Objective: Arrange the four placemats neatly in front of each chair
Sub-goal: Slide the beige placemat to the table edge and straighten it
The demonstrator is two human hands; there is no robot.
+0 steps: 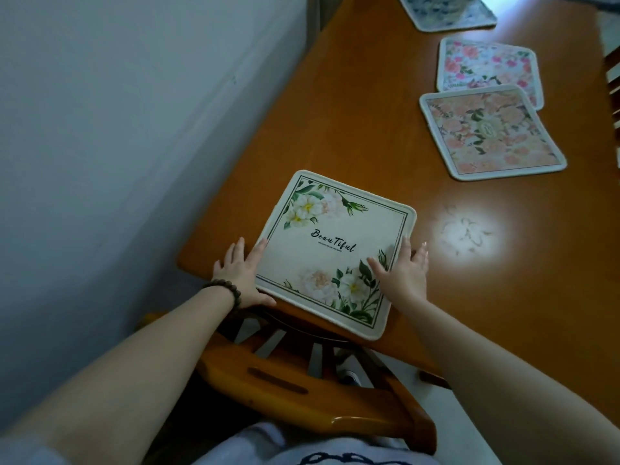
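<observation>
Your left hand [239, 276] and right hand [404, 270] lie flat with fingers spread, pressing the cream placemat's [335, 253] 9 and 3 o'clock edges. It sits at the table [369, 129] edge before the chair [302, 384]. It looks light and floppy; slide it by its edges.

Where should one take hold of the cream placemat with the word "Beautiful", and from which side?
Take the cream placemat at its near corner, which hangs over the table edge above the chair. Come from the chair side, thumb on top and fingers beneath: elsewhere it lies flat on the wood.
</observation>
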